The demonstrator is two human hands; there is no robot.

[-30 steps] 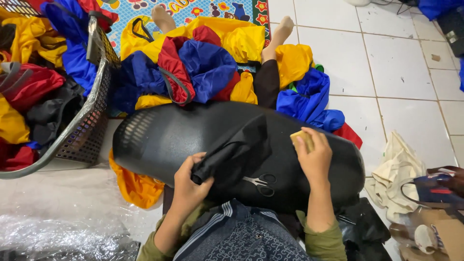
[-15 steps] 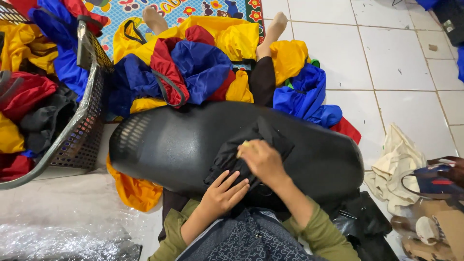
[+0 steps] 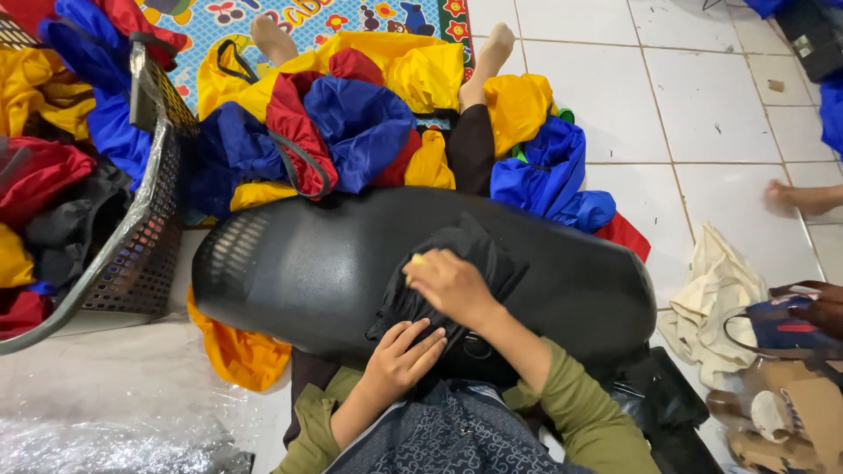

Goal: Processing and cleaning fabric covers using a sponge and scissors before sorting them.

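A black oval plastic lid [image 3: 299, 263] lies across my lap. On it sits a bunched black cloth [image 3: 465, 254]. My left hand [image 3: 404, 355] presses flat on the near end of that cloth, fingers spread. My right hand [image 3: 452, 285] lies over the middle of the cloth with a small yellow piece [image 3: 416, 260] at its fingertips. Whether the right hand grips the cloth or only presses it is unclear. A pair of scissors peeks out beside my right wrist on the lid [image 3: 474, 347].
A heap of blue, red and yellow cloths [image 3: 351, 123] covers my legs beyond the lid. A mesh basket [image 3: 145, 228] full of cloths stands at the left. Cream cloth [image 3: 716, 303] and another person's hand [image 3: 821, 307] are at the right, their foot [image 3: 795, 197] on the tiles.
My right hand moved left from the lid's right part onto the black cloth. The cloth went from held up and stretched to bunched on the lid under both hands.
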